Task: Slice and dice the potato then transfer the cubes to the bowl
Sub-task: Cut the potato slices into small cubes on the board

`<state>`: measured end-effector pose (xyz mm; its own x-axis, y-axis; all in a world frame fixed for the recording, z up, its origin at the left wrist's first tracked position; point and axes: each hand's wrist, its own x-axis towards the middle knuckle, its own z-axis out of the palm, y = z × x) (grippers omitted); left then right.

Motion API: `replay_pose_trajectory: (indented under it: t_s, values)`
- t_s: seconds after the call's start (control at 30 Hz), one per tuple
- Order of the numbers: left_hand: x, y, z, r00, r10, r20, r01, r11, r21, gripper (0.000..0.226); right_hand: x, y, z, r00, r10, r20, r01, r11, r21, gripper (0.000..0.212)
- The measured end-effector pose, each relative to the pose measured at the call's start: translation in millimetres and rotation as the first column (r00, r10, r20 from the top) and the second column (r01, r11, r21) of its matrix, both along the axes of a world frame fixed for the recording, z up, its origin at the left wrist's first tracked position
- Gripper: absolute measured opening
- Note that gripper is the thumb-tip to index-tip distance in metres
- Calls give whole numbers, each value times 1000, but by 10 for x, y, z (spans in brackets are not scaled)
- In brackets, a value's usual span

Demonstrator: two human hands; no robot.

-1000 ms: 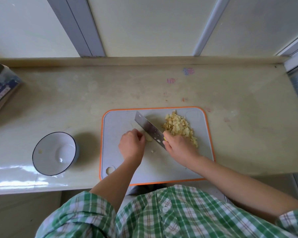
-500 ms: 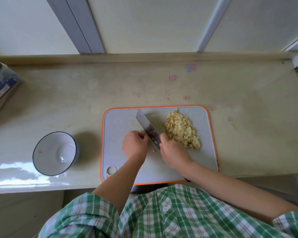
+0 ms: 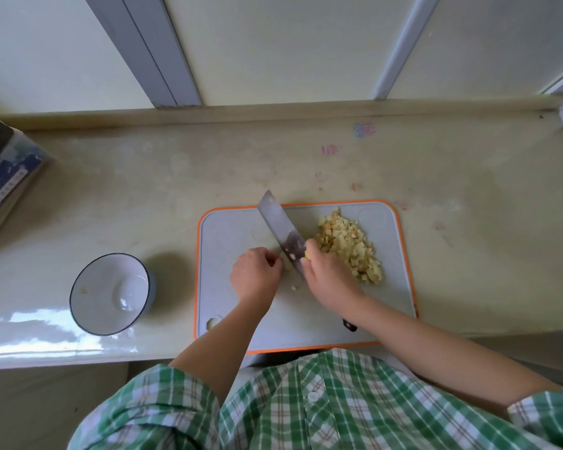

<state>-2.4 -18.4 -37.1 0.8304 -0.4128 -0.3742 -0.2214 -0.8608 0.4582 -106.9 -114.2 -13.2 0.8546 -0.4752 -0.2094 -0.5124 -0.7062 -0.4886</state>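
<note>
right fingers (image 3: 311, 249) grip knife (image 3: 278, 222), tip past board (image 3: 228, 235) edge; left fingers (image 3: 271, 259) hold potato piece (image 3: 287, 265).

We see the knife (image 3: 278, 227) with a blade of grey metal, dull and a little stained near the handle. The cutting board (image 3: 234, 235) looks like matt grey plastic, with a smooth orange rim. The bowl (image 3: 111, 293) is white and glossy, like glazed ceramic, with a thin dark rim. The counter (image 3: 143, 190) seems to be polished stone, pale and blotchy, and it shines at its front edge. The potato cubes (image 3: 350, 245) look moist and rough in their heap. The potato piece (image 3: 287, 265) is pale and smooth. The shirt (image 3: 306, 410) is matt, woven, checked cloth.
</note>
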Motion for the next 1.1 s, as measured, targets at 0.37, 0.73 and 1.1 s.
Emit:
replay_pose_trajectory:
  t_s: [0.37, 0.73, 1.1]
  values:
    - [229, 30, -113, 682, -646, 344, 679, 734, 33, 29, -162, -211, 152, 991, -129, 20, 126, 988, 92, 10]
    - [61, -42, -71, 928, -304, 214, 305, 952, 27, 23, -146, 13, 146, 993, -81, -81, 82, 997, 1, 12]
    - [267, -76, -79, 696, -673, 250, 675, 732, 92, 21, -196, -60, 99, 991, -112, -71, 114, 993, 30, 11]
